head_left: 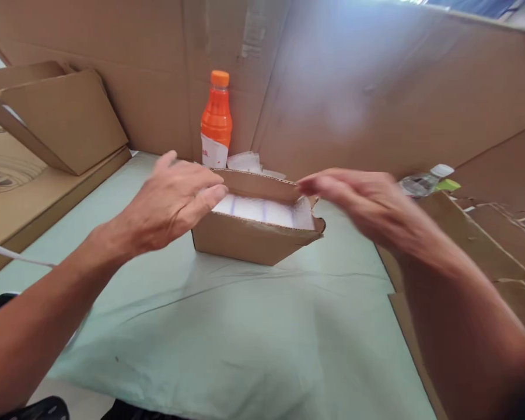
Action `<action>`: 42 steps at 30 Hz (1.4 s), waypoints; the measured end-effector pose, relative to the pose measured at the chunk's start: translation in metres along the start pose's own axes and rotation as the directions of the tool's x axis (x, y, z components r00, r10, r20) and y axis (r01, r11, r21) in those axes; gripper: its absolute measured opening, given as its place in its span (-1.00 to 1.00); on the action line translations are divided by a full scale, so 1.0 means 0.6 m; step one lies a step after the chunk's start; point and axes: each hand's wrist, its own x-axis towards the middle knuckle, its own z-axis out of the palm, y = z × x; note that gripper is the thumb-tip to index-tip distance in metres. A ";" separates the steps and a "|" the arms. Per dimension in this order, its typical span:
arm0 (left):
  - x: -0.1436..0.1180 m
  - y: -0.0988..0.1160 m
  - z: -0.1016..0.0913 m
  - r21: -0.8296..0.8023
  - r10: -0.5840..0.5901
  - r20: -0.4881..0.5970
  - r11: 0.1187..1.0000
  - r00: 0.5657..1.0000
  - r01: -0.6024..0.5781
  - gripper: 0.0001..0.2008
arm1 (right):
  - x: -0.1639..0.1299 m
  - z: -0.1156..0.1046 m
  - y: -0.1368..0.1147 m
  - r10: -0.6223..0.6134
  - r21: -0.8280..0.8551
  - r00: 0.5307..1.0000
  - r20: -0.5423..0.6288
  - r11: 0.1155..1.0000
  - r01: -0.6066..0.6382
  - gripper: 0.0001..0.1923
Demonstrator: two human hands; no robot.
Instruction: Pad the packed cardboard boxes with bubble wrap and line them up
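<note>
A small brown cardboard box (245, 242) stands with its top uncovered on the pale green cloth. White packets (262, 211) in clear plastic wrap fill its inside, with faint purplish bands across them. My left hand (179, 198) is over the box's left end, thumb and fingers stretched out and apart, hiding that corner. At the opposite end, my right hand (354, 195) has its fingertips by the top edge of the far wall. Motion blurs this hand, so whether it pinches the cardboard I cannot make out. The box's right corner looks bent and ragged.
Behind the box stand an orange bottle (217, 119) and some crumpled clear plastic (245, 161). A folded carton (65, 116) leans at the left. On the right are a clear bottle (424, 182) and open cardboard boxes (472, 233). Tall cardboard panels (354, 87) close off the back.
</note>
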 end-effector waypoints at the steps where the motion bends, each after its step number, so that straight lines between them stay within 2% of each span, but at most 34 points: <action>1: -0.031 0.011 0.006 -0.018 -0.030 -0.169 0.999 0.985 0.027 -0.70 | -0.030 -0.008 0.005 0.030 0.028 0.986 -0.166 0.999 -0.025 -0.69; 2: -0.064 0.021 0.018 -0.059 -0.088 -0.305 0.996 0.948 0.074 -0.75 | -0.062 -0.013 0.013 0.077 0.044 0.950 -0.304 0.997 -0.066 -0.75; 3: -0.098 0.029 0.035 -0.095 -0.181 -0.397 0.983 0.900 0.156 -0.70 | -0.093 -0.011 0.024 0.147 0.073 0.906 -0.396 0.989 -0.128 -0.78; 4: -0.129 0.034 0.056 -0.131 -0.256 -0.441 0.967 0.860 0.220 -0.61 | -0.121 -0.003 0.037 0.226 0.124 0.862 -0.453 0.974 -0.191 -0.80; 5: -0.154 0.035 0.079 -0.183 -0.345 -0.436 0.938 0.832 0.293 -0.51 | -0.144 0.013 0.051 0.305 0.192 0.842 -0.446 0.951 -0.243 -0.80; 6: -0.172 0.032 0.103 -0.252 -0.452 -0.405 0.891 0.795 0.378 -0.43 | -0.159 0.035 0.065 0.362 0.243 0.843 -0.398 0.928 -0.284 -0.76; 7: -0.182 0.025 0.124 -0.325 -0.544 -0.365 0.835 0.756 0.443 -0.36 | -0.167 0.061 0.079 0.390 0.274 0.862 -0.326 0.911 -0.308 -0.67; 9: -0.175 0.004 0.155 -0.455 -0.640 -0.305 0.748 0.705 0.482 -0.27 | -0.162 0.117 0.098 0.377 0.296 0.908 -0.182 0.902 -0.316 -0.50; 10: -0.161 -0.007 0.164 -0.512 -0.652 -0.277 0.722 0.706 0.466 -0.27 | -0.152 0.143 0.103 0.362 0.301 0.924 -0.126 0.901 -0.312 -0.45; 12: -0.123 -0.020 0.170 -0.598 -0.637 -0.218 0.686 0.740 0.415 -0.37 | -0.131 0.177 0.105 0.361 0.318 0.930 -0.070 0.892 -0.322 -0.42; 14: -0.094 -0.014 0.168 -0.639 -0.617 -0.167 0.662 0.769 0.392 -0.49 | -0.126 0.186 0.103 0.396 0.317 0.916 -0.067 0.879 -0.357 -0.42; 16: -0.096 0.012 0.164 -0.624 -0.603 -0.152 0.673 0.783 0.397 -0.54 | -0.146 0.173 0.099 0.421 0.274 0.904 -0.069 0.880 -0.389 -0.45; 18: -0.135 0.047 0.158 -0.568 -0.570 -0.143 0.716 0.809 0.405 -0.57 | -0.183 0.151 0.092 0.431 0.206 0.901 -0.046 0.887 -0.414 -0.47; 20: -0.204 0.078 0.147 -0.511 -0.518 -0.138 0.768 0.844 0.387 -0.59 | -0.218 0.135 0.077 0.421 0.160 0.907 0.006 0.895 -0.417 -0.48; 22: -0.280 0.090 0.132 -0.449 -0.513 -0.182 0.803 0.839 0.393 -0.58 | -0.236 0.138 0.058 0.372 0.165 0.925 0.073 0.910 -0.379 -0.50; 25: -0.361 0.066 0.102 -0.367 -0.601 -0.247 0.784 0.760 0.501 -0.49 | -0.222 0.172 0.028 0.252 0.251 0.955 0.155 0.925 -0.285 -0.55; 27: -0.380 0.033 0.082 -0.344 -0.644 -0.264 0.759 0.718 0.553 -0.30 | -0.200 0.200 0.014 0.194 0.313 0.968 0.157 0.920 -0.235 -0.58; 28: -0.381 0.015 0.073 -0.342 -0.651 -0.256 0.753 0.715 0.562 -0.19 | -0.191 0.212 0.009 0.182 0.329 0.972 0.151 0.918 -0.223 -0.59; 29: -0.377 -0.001 0.066 -0.346 -0.646 -0.239 0.754 0.725 0.558 -0.08 | -0.185 0.221 0.005 0.179 0.334 0.973 0.149 0.917 -0.220 -0.60; 31: -0.361 -0.028 0.059 -0.364 -0.602 -0.180 0.776 0.778 0.516 0.04 | -0.183 0.232 0.001 0.198 0.316 0.968 0.155 0.918 -0.238 -0.61; 33: -0.344 -0.044 0.060 -0.397 -0.532 -0.113 0.798 0.839 0.453 0.00 | -0.192 0.235 -0.003 0.215 0.298 0.960 0.182 0.918 -0.262 -0.61; 35: -0.331 -0.051 0.066 -0.438 -0.481 -0.069 0.802 0.874 0.407 -0.05 | -0.203 0.238 -0.008 0.231 0.292 0.952 0.200 0.913 -0.283 -0.61; 39: -0.319 -0.056 0.063 -0.510 -0.513 -0.067 0.755 0.856 0.412 0.09 | -0.194 0.250 -0.032 0.299 0.312 0.946 0.126 0.893 -0.324 -0.57; 42: -0.316 -0.069 0.033 -0.523 -0.577 -0.106 0.725 0.810 0.448 0.18 | -0.140 0.267 -0.063 0.289 0.395 0.955 0.063 0.872 -0.290 -0.59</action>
